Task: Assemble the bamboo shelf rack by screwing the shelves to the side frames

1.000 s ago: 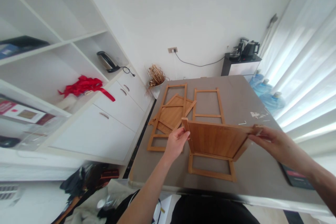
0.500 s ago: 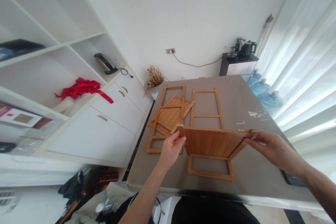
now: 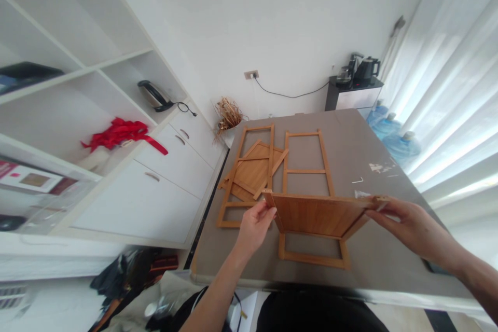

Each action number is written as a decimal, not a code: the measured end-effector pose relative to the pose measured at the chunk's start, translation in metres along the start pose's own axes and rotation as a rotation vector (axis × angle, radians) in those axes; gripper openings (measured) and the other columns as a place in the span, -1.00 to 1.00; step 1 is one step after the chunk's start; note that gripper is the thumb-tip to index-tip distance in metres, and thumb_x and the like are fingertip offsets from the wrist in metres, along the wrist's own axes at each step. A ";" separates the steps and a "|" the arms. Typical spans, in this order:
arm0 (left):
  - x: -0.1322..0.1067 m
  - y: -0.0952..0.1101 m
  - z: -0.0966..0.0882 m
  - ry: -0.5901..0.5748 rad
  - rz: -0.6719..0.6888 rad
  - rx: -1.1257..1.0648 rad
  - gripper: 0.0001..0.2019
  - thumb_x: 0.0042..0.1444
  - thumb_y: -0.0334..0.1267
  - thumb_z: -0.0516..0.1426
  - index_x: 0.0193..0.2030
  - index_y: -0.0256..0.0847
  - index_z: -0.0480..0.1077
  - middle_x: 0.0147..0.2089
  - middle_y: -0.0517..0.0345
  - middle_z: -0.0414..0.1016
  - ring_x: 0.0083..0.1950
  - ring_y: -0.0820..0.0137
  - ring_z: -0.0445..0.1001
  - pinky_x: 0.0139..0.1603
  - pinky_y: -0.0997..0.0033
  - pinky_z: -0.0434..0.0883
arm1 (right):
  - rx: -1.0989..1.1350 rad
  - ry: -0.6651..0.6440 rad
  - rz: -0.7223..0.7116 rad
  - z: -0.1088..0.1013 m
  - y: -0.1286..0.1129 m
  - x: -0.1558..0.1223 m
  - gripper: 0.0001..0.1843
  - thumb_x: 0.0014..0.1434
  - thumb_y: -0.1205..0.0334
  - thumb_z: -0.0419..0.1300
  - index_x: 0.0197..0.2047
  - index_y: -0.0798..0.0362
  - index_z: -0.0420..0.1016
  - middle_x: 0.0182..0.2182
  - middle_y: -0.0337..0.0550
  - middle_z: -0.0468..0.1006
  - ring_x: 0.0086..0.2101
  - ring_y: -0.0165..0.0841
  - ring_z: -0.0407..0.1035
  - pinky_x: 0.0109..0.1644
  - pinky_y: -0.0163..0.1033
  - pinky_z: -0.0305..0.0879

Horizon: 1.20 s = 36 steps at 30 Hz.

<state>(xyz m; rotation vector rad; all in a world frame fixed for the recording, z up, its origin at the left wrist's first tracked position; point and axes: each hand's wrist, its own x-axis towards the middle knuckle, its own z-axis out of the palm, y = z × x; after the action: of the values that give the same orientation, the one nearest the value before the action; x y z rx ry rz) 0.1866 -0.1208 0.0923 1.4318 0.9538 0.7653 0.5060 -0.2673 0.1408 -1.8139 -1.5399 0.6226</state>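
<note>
A framed wooden panel (image 3: 315, 213) stands tilted up between my hands, above a wooden ladder-like frame (image 3: 311, 258) lying flat on the table. My left hand (image 3: 254, 225) pinches the panel's left end near the corner. At the opposite corner, my right hand (image 3: 404, 220) grips the panel with thumb and fingers. The panel hides the middle of the frame beneath it, so I cannot tell whether the two are joined. Beyond the panel's right part, a hex key (image 3: 357, 180) lies on the table, with a small clear plastic bag (image 3: 361, 194) close by.
Another wooden frame (image 3: 271, 137) lies on the grey table (image 3: 346, 150) at left, over more wooden panels (image 3: 252, 168). White shelves (image 3: 128, 187) stand to the left. Water bottles (image 3: 400, 145) stand beyond the table's right edge, by the curtain. A dark flat object (image 3: 433, 267) lies under my right forearm.
The panel's top edge has come down slightly on the right, and my right hand has lowered with it. The small plastic bag now shows behind the panel. Both hands keep their grip.
</note>
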 end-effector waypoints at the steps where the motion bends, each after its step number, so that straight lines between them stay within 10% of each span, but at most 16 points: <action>1: -0.001 0.000 -0.001 0.001 -0.001 0.002 -0.73 0.14 -0.16 0.18 -0.06 -0.24 0.51 -0.12 0.06 0.60 -0.11 0.28 0.54 -0.05 0.32 0.47 | -0.005 -0.001 -0.006 0.001 -0.001 -0.001 -0.68 0.22 -0.06 0.14 -0.17 -0.02 0.56 -0.13 -0.13 0.64 -0.16 -0.20 0.53 -0.11 -0.25 0.46; 15: -0.007 0.052 0.004 0.019 0.075 0.008 -0.75 0.11 -0.22 0.21 -0.07 -0.20 0.47 -0.04 0.03 0.55 0.02 0.26 0.46 0.10 0.30 0.31 | -0.100 0.033 -0.060 0.006 0.004 -0.007 -0.64 0.22 -0.06 0.14 -0.07 -0.04 0.59 -0.10 -0.12 0.64 -0.11 -0.18 0.53 -0.09 -0.26 0.47; 23: -0.002 0.041 0.031 0.251 0.039 -0.170 -0.78 0.12 -0.10 0.20 -0.28 -0.24 0.46 -0.32 0.17 0.45 -0.24 0.42 0.37 -0.16 0.46 0.29 | -0.075 0.056 -0.061 0.007 0.002 -0.011 -0.66 0.22 -0.05 0.14 -0.09 -0.06 0.60 -0.11 -0.14 0.65 -0.11 -0.17 0.53 -0.08 -0.25 0.48; 36: -0.007 0.038 0.037 0.264 0.031 -0.186 -0.79 0.11 -0.09 0.21 -0.31 -0.21 0.43 -0.30 0.18 0.42 -0.22 0.41 0.35 -0.18 0.45 0.27 | -0.005 -0.005 -0.034 0.006 0.007 -0.012 -0.70 0.24 -0.02 0.14 -0.09 -0.08 0.56 -0.15 -0.15 0.64 -0.13 -0.25 0.52 -0.01 -0.23 0.43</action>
<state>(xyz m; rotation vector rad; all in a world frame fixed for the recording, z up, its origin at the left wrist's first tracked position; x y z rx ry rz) 0.2206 -0.1428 0.1272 1.2053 1.0330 1.0574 0.5041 -0.2789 0.1311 -1.7879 -1.5738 0.6085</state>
